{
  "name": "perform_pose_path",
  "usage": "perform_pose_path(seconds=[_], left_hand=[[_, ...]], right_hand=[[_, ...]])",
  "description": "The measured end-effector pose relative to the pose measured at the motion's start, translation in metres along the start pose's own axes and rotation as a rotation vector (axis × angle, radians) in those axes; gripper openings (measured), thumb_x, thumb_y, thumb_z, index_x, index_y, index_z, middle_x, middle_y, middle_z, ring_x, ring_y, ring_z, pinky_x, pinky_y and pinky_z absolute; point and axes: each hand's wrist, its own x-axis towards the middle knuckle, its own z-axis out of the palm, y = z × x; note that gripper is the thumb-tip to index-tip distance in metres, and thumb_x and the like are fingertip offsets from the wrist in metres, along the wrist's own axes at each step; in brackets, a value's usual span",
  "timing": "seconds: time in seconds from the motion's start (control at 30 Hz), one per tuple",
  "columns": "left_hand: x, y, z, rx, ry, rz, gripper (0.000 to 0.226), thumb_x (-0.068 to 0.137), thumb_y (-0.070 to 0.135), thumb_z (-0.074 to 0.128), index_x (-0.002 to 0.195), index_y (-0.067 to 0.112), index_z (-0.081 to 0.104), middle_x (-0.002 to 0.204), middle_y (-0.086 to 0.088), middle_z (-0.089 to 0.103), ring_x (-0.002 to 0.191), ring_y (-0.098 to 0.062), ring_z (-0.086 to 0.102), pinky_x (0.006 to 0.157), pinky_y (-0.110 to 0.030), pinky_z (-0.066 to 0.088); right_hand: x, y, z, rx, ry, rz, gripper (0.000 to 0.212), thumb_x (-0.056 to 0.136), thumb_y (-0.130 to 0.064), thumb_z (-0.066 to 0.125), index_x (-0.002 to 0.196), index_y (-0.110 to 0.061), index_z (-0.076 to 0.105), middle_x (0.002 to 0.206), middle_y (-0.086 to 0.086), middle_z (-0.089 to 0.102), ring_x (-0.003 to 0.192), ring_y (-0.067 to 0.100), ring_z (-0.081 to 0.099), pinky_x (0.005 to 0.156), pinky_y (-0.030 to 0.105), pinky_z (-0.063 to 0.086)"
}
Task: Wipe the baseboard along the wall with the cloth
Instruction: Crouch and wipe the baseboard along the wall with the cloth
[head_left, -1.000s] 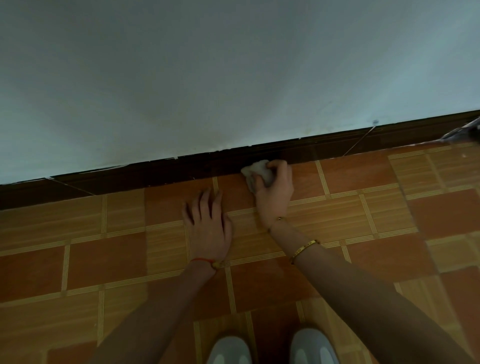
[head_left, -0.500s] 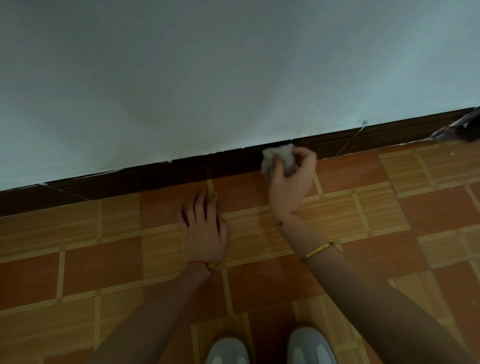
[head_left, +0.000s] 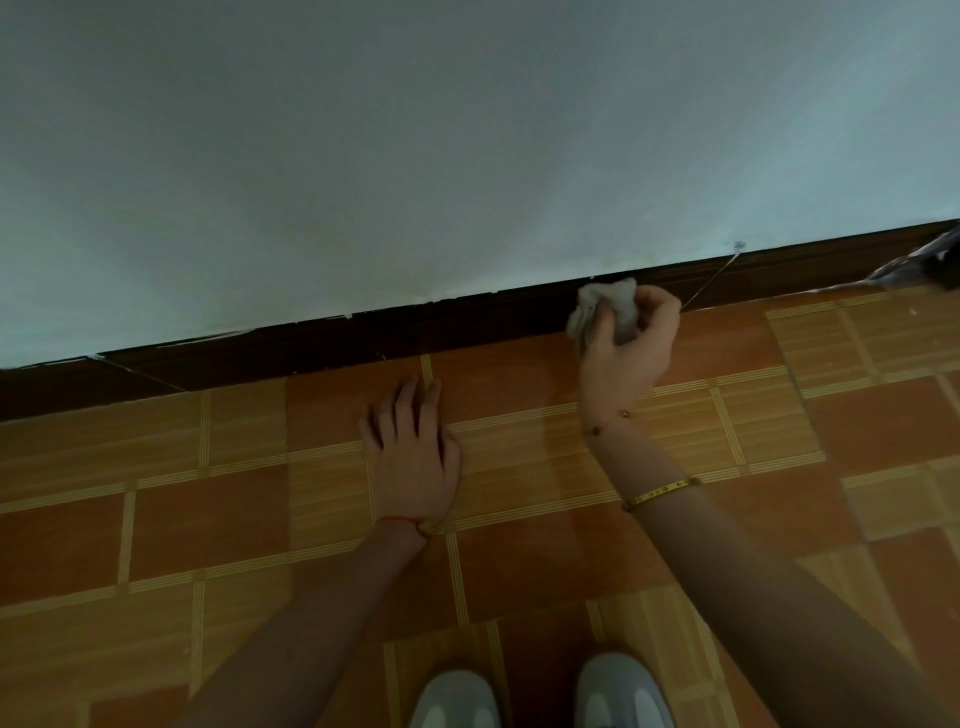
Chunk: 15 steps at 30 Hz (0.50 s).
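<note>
A dark brown baseboard (head_left: 415, 327) runs along the foot of the pale wall (head_left: 467, 156), rising from left to right. My right hand (head_left: 626, 353) grips a crumpled white cloth (head_left: 608, 309) and holds it against the baseboard, right of centre. My left hand (head_left: 410, 452) lies flat on the floor with fingers spread, palm down, a little short of the baseboard. A red string sits on the left wrist and a gold bangle on the right forearm.
The floor (head_left: 208, 519) is orange and tan patterned tile. My two grey shoes (head_left: 540, 696) show at the bottom edge. A thin wire (head_left: 711, 283) slants across the baseboard to the right of the cloth. A dark object (head_left: 930, 262) lies at the far right edge.
My right hand has slid the cloth rightward along the baseboard and a little higher on it. The left hand has stayed flat on the same tiles.
</note>
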Motion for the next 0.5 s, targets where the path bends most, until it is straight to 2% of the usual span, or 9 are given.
perform_pose_path(seconds=[0.13,0.27,0.37,0.5], left_hand=[[-0.001,0.0,0.001,-0.001,0.012,0.003,0.053,0.096,0.03,0.042,0.146,0.014,0.047,0.149,-0.014,0.045,0.138,-0.035,0.041,0.115,-0.063,0.023],[-0.001,-0.001,0.001,0.011,0.023,0.012,0.053,0.096,0.029,0.043,0.146,0.013,0.048,0.148,-0.015,0.046,0.137,-0.036,0.041,0.115,-0.063,0.024],[-0.001,0.0,0.0,0.014,0.032,0.013,0.053,0.096,0.029,0.044,0.145,0.013,0.048,0.148,-0.015,0.046,0.136,-0.035,0.043,0.115,-0.062,0.024],[0.0,0.001,0.0,0.002,0.018,0.002,0.052,0.096,0.029,0.042,0.145,0.013,0.049,0.148,-0.014,0.046,0.138,-0.035,0.04,0.116,-0.061,0.022]], right_hand=[[-0.024,-0.008,0.014,0.001,-0.116,-0.008,0.028,0.087,-0.011,0.069,0.111,-0.008,0.054,0.109,0.006,0.057,0.099,0.013,0.059,0.082,0.02,0.053],[-0.051,-0.013,0.026,0.021,-0.286,-0.095,0.027,0.086,-0.01,0.071,0.108,-0.009,0.055,0.107,0.003,0.056,0.097,0.013,0.057,0.079,0.017,0.05],[-0.046,-0.009,0.025,0.005,-0.267,-0.104,0.025,0.086,-0.012,0.07,0.107,-0.01,0.056,0.104,0.002,0.056,0.094,0.013,0.058,0.077,0.019,0.05],[-0.015,0.012,0.008,-0.084,-0.117,-0.007,0.026,0.085,-0.011,0.069,0.108,-0.009,0.056,0.106,0.005,0.059,0.095,0.012,0.057,0.08,0.025,0.051]])
